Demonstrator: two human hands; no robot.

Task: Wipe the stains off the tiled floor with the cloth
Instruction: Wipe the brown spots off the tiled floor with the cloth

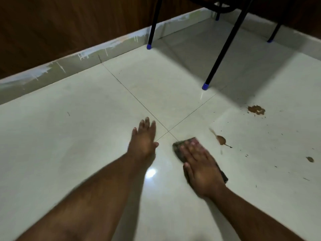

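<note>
The right hand (202, 168) presses the cloth (178, 148) flat, fingers (191, 146) straight. The nearest stain (221, 140) lies just right of them. The left hand (143, 138) rests open, farther off.

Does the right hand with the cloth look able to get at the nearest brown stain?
Probably yes: only bare tile separates the right hand, pressing the dark cloth, from the brown stain.

— Can you read any writing from your head camera?

— No. Your view carries no words, numbers, brands or signs. The floor tiles (86, 136) are plain, the cloth (178, 146) under your right hand (201, 164) shows no label, and the chair legs (220, 47) bear only blue caps.

— And the wooden wall (60, 23)?

— No lettering on it either.
</note>
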